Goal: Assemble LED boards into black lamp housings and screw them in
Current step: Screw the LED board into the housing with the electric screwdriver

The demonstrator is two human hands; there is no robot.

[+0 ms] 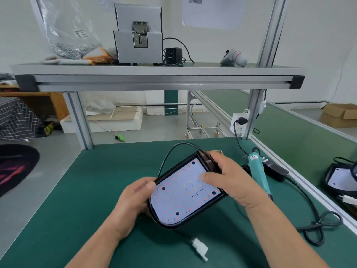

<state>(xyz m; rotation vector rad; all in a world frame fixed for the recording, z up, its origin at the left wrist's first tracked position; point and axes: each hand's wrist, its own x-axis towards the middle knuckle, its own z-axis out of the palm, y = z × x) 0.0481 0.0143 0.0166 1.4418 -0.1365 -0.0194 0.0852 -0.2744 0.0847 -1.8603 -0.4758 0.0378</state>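
Note:
A black lamp housing (201, 158) is held tilted above the green table, with a white LED board (183, 194) dotted with red and orange LEDs seated inside it. My left hand (135, 202) grips the housing's left edge, thumb on the rim. My right hand (224, 176) grips the right side, thumb pressing on the board. A black cable (170, 153) loops from the housing's far end. A white plug (200, 248) lies on the table below the housing.
A teal electric screwdriver (258, 171) lies right of the housing, its black cord (316, 223) coiled near the table's right edge. Another housing with a board (340, 177) sits on the conveyor at far right. A screw feeder machine (139, 33) stands on the shelf above.

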